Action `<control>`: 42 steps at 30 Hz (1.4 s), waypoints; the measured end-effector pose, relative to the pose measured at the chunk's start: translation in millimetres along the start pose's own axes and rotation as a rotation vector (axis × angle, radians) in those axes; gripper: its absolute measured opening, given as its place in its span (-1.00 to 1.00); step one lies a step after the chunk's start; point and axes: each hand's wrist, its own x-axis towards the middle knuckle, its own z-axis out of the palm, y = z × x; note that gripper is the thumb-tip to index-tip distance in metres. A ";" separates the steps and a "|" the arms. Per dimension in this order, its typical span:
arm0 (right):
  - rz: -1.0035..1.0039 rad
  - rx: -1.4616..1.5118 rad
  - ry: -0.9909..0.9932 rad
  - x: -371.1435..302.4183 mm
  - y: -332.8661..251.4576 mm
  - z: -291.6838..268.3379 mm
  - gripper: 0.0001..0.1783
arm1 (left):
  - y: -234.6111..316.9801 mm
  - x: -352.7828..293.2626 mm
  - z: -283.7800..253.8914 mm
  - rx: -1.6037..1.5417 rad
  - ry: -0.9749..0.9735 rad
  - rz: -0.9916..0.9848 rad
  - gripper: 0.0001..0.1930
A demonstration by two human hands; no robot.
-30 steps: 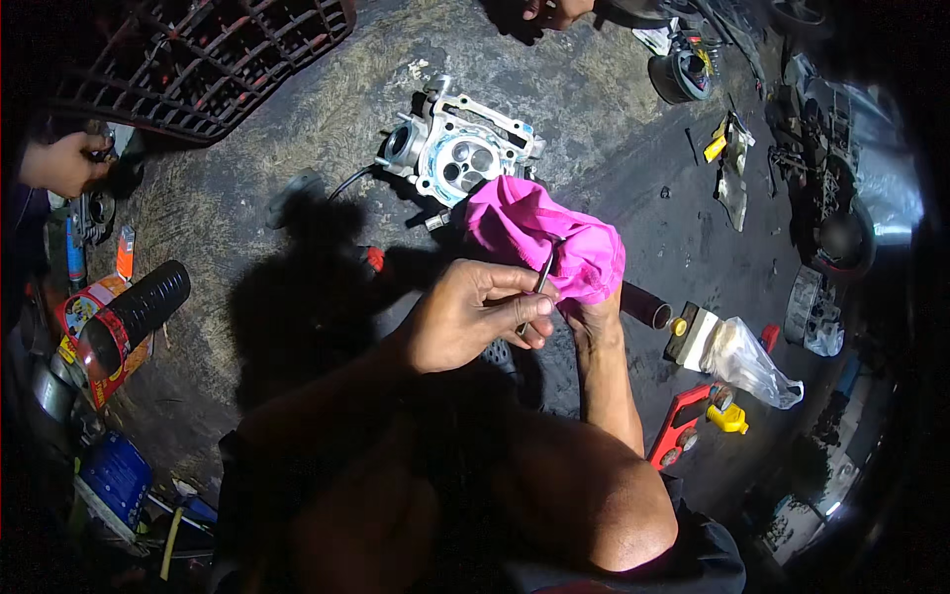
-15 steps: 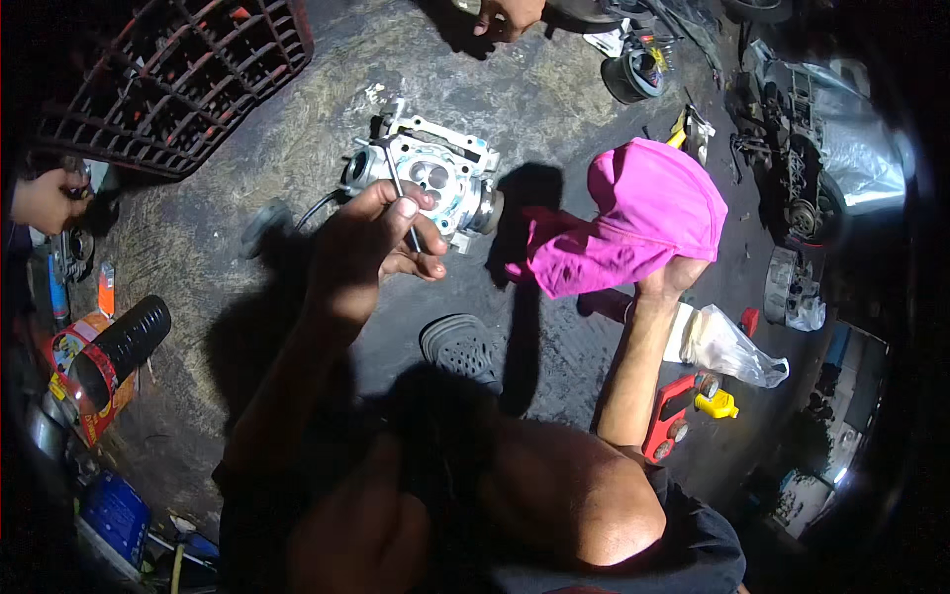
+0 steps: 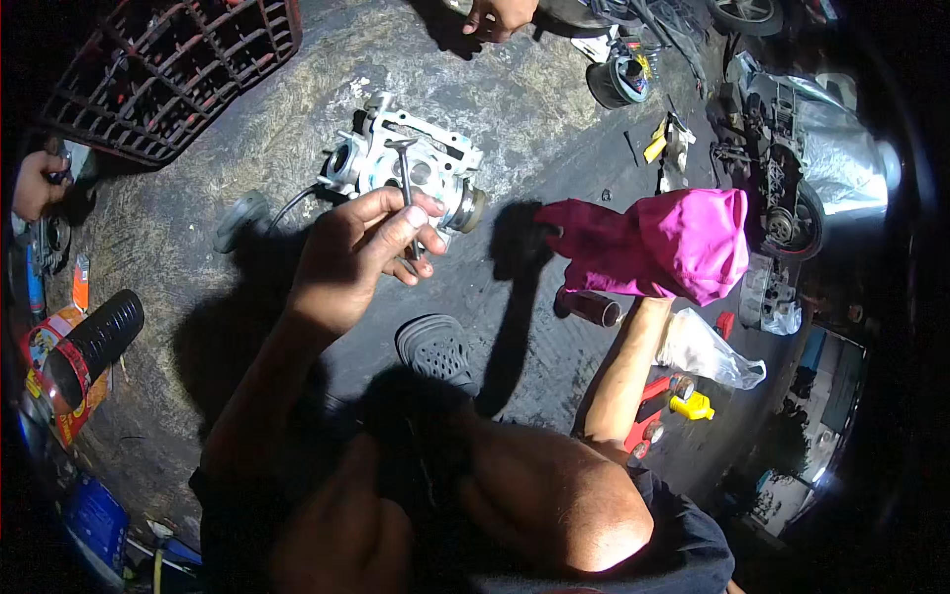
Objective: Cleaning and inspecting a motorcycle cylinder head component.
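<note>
My left hand (image 3: 361, 247) pinches the stem of an engine valve (image 3: 406, 178) between thumb and fingers. The valve stands nearly upright, its flared head at the top. Behind it, a silver engine cylinder head (image 3: 435, 139) lies on the floor, partly covered from sight by my hand. A bright pink cloth (image 3: 688, 238) is draped over my right hand (image 3: 654, 307) and bunched there, hiding the fingers. Below the cloth lies a dark cylindrical cup or tube (image 3: 592, 308), tipped on its side.
A red-black plastic crate (image 3: 183, 74) is at upper left. Another person's hands show at the top (image 3: 502, 15) and left edge (image 3: 40, 186). On the right are a white plastic bag (image 3: 712, 348), a yellow bottle (image 3: 693, 406) and a motorcycle wheel (image 3: 792, 223). A black ribbed bottle (image 3: 104, 337) lies left.
The pink cloth has moved right and down and now covers my right hand, whose palm showed before. The valve is turned more upright in my left hand. The whole view has shifted slightly.
</note>
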 end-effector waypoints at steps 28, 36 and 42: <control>-0.072 -2.153 -0.466 19.9 174.8 91.4 -0.56 | -59.2 42.7 -66.8 0.225 0.468 0.215 -0.69; -0.279 -2.183 -0.745 48.7 193.2 85.0 -0.67 | -94.5 68.8 -76.0 0.406 0.540 0.333 -0.70; -0.042 -2.029 -0.843 44.6 186.7 84.1 -0.63 | -88.1 65.5 -74.6 0.355 0.512 0.372 -0.72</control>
